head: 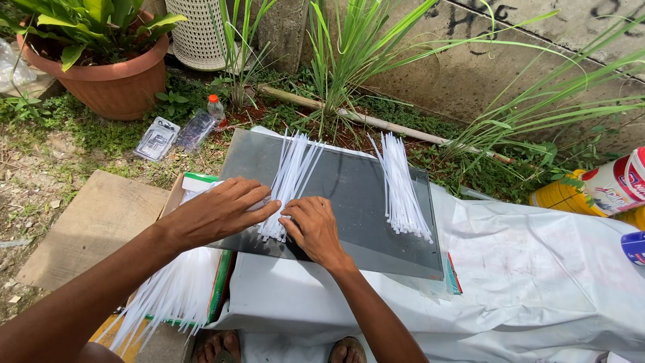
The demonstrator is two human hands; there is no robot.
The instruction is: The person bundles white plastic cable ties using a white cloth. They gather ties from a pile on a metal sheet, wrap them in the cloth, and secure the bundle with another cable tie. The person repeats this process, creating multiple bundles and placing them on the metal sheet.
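Two feet: bare toes [225, 346] show at 6 o'clock, at the bottom edge, under the white sheet [537, 282].
Loose ties: a heap of white cable ties [171, 292] lies at 7 o'clock on a cardboard box [176, 195], below the left forearm.
Left hand: the left hand [218, 212] rests palm down at the 9 o'clock edge of the glass pane, fingers spread and flat, touching the near bundle from its left side; it grips nothing.
Right hand: the right hand [314, 228] lies just right of that bundle, fingers curled down onto the tie heads at its near end; whether it pinches any tie, I cannot tell.
Near bundle: white ties [290, 181] lie fanned on the pane between the two hands, running toward 12 o'clock.
Glass pane: a dark sheet [356, 195] lies over the white sheet, serving as tabletop.
Second bundle: more ties [402, 188] lie at 2 o'clock on the pane, well apart from both hands.
Far ground: a clear bottle [201, 124] and a terracotta pot [107, 74] stand at 10 o'clock.
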